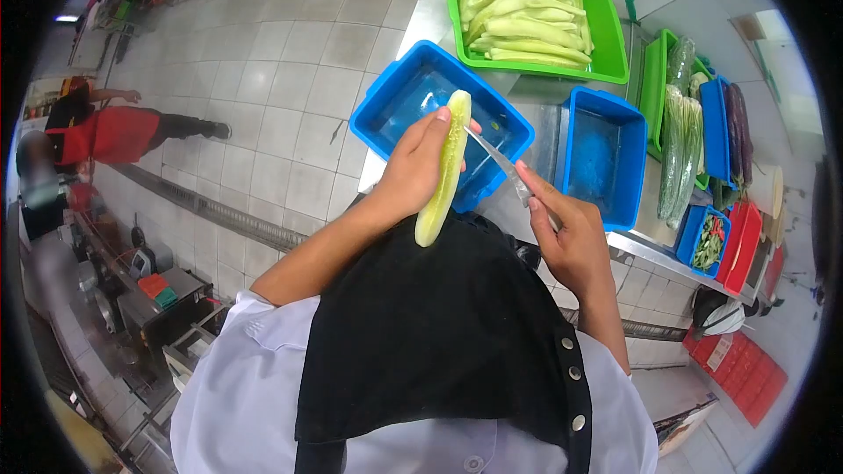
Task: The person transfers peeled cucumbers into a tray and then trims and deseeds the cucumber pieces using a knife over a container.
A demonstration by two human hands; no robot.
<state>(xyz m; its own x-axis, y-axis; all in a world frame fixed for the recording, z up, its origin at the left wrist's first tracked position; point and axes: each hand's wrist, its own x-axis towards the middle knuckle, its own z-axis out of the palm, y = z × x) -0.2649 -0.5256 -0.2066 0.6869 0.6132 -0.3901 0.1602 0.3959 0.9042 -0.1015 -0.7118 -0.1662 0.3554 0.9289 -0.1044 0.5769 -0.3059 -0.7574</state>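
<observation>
My left hand (414,162) is closed around a peeled cucumber half (443,186), which stands lengthwise with its pale seeded side showing. In my right hand (566,237) is a small knife (500,161) with a narrow metal blade; my fingers cover its handle. The blade's tip is close to the cucumber's right edge, though whether it touches I cannot tell. Beneath and beyond both hands lies a blue bin (406,92) with a wet-looking bottom. Behind it, a green crate (566,68) holds many pale peeled cucumber pieces (531,26).
Another blue bin (601,158) stands on the metal counter to the right. Further right are bagged leafy vegetables (676,145), dark eggplant-like vegetables (739,136) and a red container (742,241). Another person (105,132) in red and black is across the tiled floor (290,61).
</observation>
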